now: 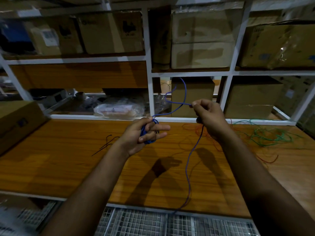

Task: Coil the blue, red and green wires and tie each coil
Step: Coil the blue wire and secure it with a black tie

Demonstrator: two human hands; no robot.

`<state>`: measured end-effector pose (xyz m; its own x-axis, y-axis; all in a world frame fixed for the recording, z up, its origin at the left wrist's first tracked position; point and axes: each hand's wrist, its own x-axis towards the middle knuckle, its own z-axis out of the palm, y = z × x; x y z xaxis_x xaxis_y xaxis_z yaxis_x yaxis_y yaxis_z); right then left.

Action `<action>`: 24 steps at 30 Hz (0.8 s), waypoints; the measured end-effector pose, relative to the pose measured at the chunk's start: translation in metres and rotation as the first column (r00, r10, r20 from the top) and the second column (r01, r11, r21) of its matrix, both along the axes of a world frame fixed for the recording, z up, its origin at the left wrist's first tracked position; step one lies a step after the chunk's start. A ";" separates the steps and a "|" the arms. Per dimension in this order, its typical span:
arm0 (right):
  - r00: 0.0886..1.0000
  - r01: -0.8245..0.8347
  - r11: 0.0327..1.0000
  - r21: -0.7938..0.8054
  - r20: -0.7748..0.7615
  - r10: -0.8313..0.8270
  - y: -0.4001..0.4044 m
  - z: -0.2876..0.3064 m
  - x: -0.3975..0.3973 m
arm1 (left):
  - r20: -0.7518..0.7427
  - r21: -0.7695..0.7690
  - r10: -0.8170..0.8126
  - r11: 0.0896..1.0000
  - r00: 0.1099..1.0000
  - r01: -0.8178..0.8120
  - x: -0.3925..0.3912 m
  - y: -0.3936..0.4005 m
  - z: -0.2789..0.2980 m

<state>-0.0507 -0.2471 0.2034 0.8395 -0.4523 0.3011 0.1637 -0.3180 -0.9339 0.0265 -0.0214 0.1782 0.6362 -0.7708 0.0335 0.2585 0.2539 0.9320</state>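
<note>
My left hand [143, 133] holds a small coil of the blue wire [185, 92] above the wooden table [68, 167], thumb and curled fingers round the loops, two fingers sticking out. From the coil the wire rises in a loop to my right hand [208, 116], which pinches it between thumb and forefinger. Below the right hand the wire hangs down and trails over the table's front edge. The red wire [265, 159] lies loose on the table under and right of the right hand. The green wire [269, 136] lies tangled at the far right.
Thin black ties [105, 143] lie on the table left of my left hand. A cardboard box [17, 120] sits at the left edge. White shelves [150, 92] with boxes and bags stand behind the table. A metal grating [162, 222] is below the front edge.
</note>
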 end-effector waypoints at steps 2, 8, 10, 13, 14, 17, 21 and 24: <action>0.998 -0.061 0.996 -0.061 0.017 0.062 -0.002 0.005 -0.003 | 0.014 0.034 0.024 0.999 1.000 -0.024 0.001 -0.001 0.000; 0.952 0.289 0.837 -0.465 0.235 -0.198 0.001 0.006 0.007 | 0.068 0.169 0.051 0.984 0.996 -0.062 0.001 -0.003 0.001; 0.893 0.449 0.671 -0.590 0.328 -0.309 0.002 0.002 0.012 | 0.100 0.240 0.024 0.970 0.995 -0.047 0.000 -0.005 0.003; 0.852 0.501 0.426 -0.754 0.342 -0.397 0.003 -0.007 0.013 | 0.144 0.325 -0.028 0.945 0.989 -0.021 -0.003 -0.006 0.005; 0.859 0.472 0.348 -0.810 0.334 -0.388 0.003 -0.011 0.014 | 0.162 0.336 -0.048 0.942 0.986 -0.009 -0.004 -0.005 0.007; 0.917 0.243 0.122 -0.962 0.187 -0.351 0.001 -0.018 0.016 | 0.216 0.329 -0.099 0.944 0.971 0.024 -0.005 -0.001 0.011; 0.963 -0.150 0.101 -0.983 -0.169 -0.208 -0.007 -0.020 0.022 | 0.200 0.197 -0.150 0.974 0.968 0.111 0.000 0.005 0.012; 0.783 -0.615 0.452 -0.646 -0.572 0.246 -0.013 -0.024 0.018 | 0.053 0.015 -0.129 0.992 0.990 0.128 0.005 0.007 0.011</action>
